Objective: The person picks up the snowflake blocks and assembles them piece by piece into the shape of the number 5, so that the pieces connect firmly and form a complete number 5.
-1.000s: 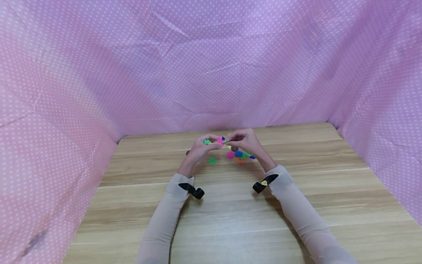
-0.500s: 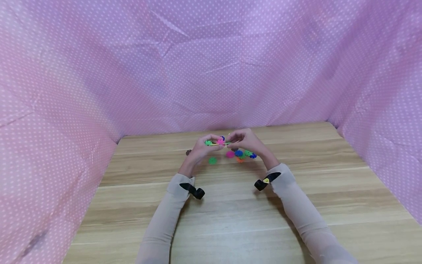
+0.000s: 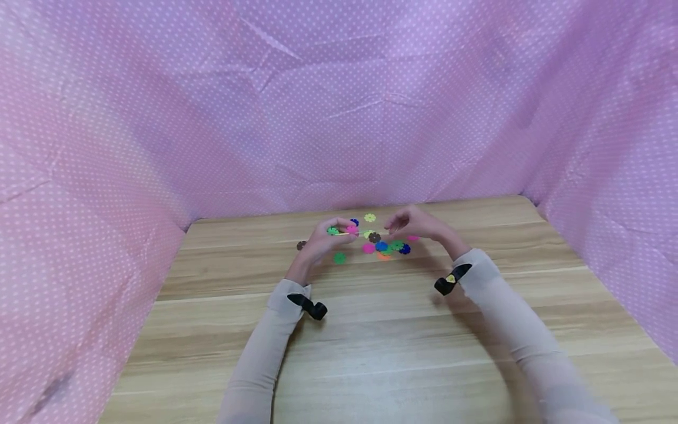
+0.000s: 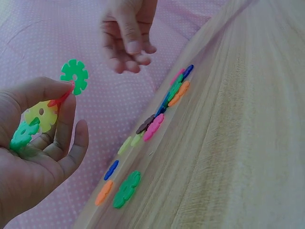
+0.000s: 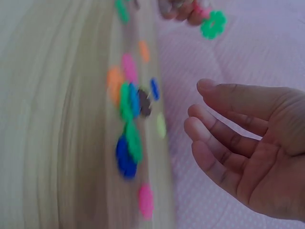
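Note:
My left hand (image 3: 319, 240) pinches a joined chain of plastic snowflake discs between thumb and forefinger. In the left wrist view the pinched pink disc (image 4: 62, 98) sits edge-on at the fingertips. A green disc (image 4: 75, 77) sticks out beyond them, while a yellow disc (image 4: 42, 117) and another green disc (image 4: 24, 135) hang on the palm side. My right hand (image 5: 267, 148) is off to the right of the chain, its fingers loosely bent with nothing between them. It hovers over the right part of the scattered discs.
Loose discs lie on the wooden table (image 3: 371, 330): a brown one (image 3: 374, 237), a pink one (image 3: 368, 248), a green one (image 3: 339, 258), a yellow one (image 3: 370, 218) and several more. Some overlap near a blue disc (image 3: 381, 246). A pink dotted cloth (image 3: 339, 118) surrounds the table.
My right hand has let go of the green disc at the chain's end and moved away to the right. My left hand stays nearly in place with the chain.

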`<action>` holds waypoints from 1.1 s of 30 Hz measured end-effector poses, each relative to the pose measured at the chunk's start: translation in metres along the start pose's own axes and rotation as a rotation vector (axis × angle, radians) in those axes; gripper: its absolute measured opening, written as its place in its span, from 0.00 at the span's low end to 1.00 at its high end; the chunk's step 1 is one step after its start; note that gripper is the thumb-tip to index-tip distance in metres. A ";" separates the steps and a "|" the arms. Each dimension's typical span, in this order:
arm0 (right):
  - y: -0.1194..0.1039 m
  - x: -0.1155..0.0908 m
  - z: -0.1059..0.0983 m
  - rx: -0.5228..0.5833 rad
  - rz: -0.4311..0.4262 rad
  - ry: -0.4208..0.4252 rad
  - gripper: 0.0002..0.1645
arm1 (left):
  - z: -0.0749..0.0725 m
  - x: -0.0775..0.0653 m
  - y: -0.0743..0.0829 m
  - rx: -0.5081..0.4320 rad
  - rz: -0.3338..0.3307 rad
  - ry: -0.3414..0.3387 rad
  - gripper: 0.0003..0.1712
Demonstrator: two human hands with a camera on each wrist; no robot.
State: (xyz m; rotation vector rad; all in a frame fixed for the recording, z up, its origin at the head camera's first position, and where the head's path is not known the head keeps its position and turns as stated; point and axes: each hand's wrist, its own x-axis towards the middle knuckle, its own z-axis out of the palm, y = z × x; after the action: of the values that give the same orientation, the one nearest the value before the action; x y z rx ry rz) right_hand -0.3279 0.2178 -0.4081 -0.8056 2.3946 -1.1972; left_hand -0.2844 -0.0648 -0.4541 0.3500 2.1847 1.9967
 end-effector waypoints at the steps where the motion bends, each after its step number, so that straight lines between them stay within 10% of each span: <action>1: 0.002 -0.001 -0.002 -0.019 -0.004 -0.008 0.16 | -0.001 0.000 0.000 -0.002 0.000 -0.003 0.17; 33: 0.032 0.010 0.009 -0.170 0.069 -0.101 0.18 | -0.002 -0.002 0.001 0.042 -0.032 0.000 0.17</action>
State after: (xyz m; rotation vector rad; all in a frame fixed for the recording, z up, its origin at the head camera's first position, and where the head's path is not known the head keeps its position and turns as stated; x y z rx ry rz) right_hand -0.3416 0.2219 -0.4394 -0.8063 2.4436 -0.9142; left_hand -0.2832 -0.0667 -0.4526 0.3184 2.2208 1.9361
